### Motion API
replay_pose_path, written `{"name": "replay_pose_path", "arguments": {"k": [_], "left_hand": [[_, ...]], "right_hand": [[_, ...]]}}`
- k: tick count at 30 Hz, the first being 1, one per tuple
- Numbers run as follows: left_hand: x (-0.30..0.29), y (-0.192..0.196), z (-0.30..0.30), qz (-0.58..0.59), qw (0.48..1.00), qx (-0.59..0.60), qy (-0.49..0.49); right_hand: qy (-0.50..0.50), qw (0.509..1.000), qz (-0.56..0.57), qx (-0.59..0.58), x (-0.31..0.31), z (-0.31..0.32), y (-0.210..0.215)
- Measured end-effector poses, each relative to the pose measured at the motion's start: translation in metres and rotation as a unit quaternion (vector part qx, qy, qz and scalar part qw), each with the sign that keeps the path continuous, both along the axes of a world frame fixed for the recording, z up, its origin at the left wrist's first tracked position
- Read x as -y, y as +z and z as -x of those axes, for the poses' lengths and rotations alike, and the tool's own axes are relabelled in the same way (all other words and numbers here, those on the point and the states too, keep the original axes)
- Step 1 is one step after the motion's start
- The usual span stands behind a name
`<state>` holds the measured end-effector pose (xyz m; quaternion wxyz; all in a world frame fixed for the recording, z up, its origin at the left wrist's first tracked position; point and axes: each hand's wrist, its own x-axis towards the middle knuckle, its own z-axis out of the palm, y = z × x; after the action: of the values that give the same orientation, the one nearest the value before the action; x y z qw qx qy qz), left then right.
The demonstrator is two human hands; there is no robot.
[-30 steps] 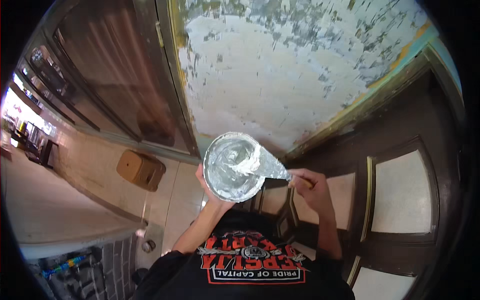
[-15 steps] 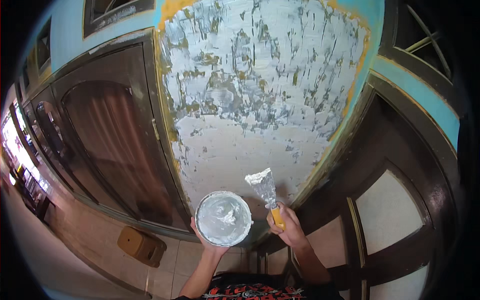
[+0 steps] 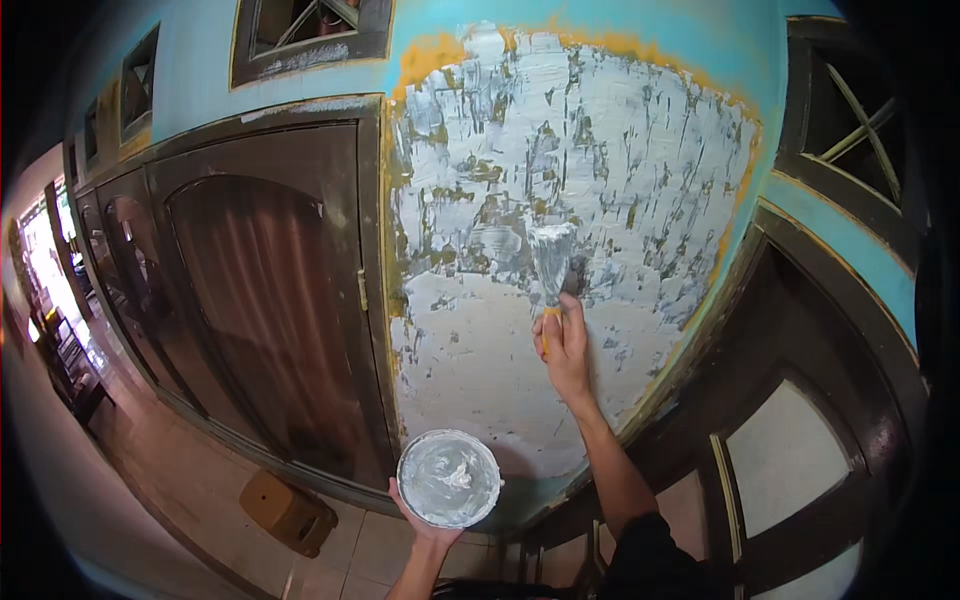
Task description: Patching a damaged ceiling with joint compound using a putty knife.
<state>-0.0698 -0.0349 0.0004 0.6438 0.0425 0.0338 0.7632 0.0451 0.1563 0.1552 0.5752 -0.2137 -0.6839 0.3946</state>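
Observation:
My right hand (image 3: 566, 345) grips the yellow handle of a putty knife (image 3: 552, 265), raised in front of the wall. White putty sits along the top edge of its blade, which is at or close to the wall; I cannot tell if they touch. My left hand (image 3: 425, 515) supports a round tub (image 3: 449, 480) from below and its left side, the fingers partly hidden beneath. Grey-white putty smears the tub's inside, with a small white lump near the middle. The wall patch (image 3: 480, 350) is smooth and pale low down, rough and streaked with grey and olive higher up.
A dark wooden door or window with a curtain (image 3: 265, 300) stands left of the patch. To the right is a dark door (image 3: 790, 330) with pale panels. A brown plastic stool (image 3: 288, 512) rests on the tiled floor (image 3: 210, 470). Turquoise paint (image 3: 660, 25) borders the patch above.
My right hand has lifted the putty knife from beside the tub up to mid-wall. My left hand still holds the tub low. The view has tilted up and shifted left.

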Motion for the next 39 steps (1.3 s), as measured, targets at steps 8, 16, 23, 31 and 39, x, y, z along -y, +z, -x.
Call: {"name": "replay_pose_path", "arguments": {"k": [8,16,23,31,39], "left_hand": [[0.018,-0.015,0.018,0.024,0.998,0.032,0.046],[0.021,-0.011,0.018,0.02,1.0,-0.008,0.021],[0.026,-0.014,0.017,0.042,0.998,0.038,0.029],[0.029,-0.023,0.024,0.026,0.998,-0.003,0.053],[0.034,0.007,0.009,-0.018,0.999,0.0,0.031]], "right_hand": [[-0.025,1.0,0.012,0.015,-0.028,0.032,-0.045],[-0.075,0.993,-0.027,0.081,-0.048,0.061,-0.005],[-0.22,0.963,-0.095,0.123,-0.074,0.059,-0.026],[-0.148,0.981,-0.038,0.118,-0.039,0.052,-0.045],[-0.178,0.969,-0.111,0.133,-0.016,0.04,0.0]]}}
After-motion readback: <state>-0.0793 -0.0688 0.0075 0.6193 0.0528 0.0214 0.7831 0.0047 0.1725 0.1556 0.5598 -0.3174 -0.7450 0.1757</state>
